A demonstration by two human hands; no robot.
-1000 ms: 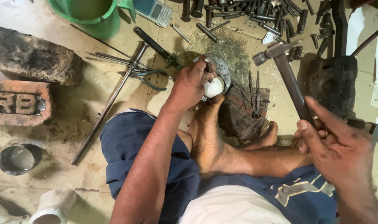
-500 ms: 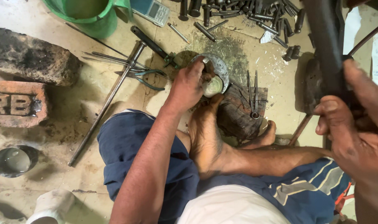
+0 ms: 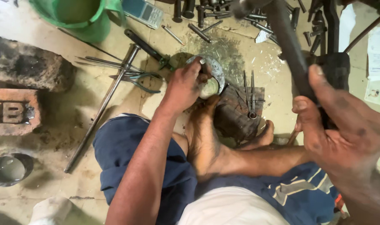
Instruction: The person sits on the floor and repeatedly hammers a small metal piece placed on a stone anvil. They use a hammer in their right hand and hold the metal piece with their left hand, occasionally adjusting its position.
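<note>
My left hand grips a curved grey metal piece with a pale round part under it, pressed against a dark wooden block. My bare feet brace the block from both sides. My right hand is closed around the dark handle of a hammer, raised close to the camera and blurred, with its head near the top edge. Thin metal rods stand on the block.
Bricks lie at the left, with a green bucket at the top. Pliers, a long rod and a screwdriver rest on the floor. Bolts are scattered at the top. A small metal bowl sits lower left.
My right hand has swung the hammer up from low at the right to high near the camera. My left hand stays on the metal piece.
</note>
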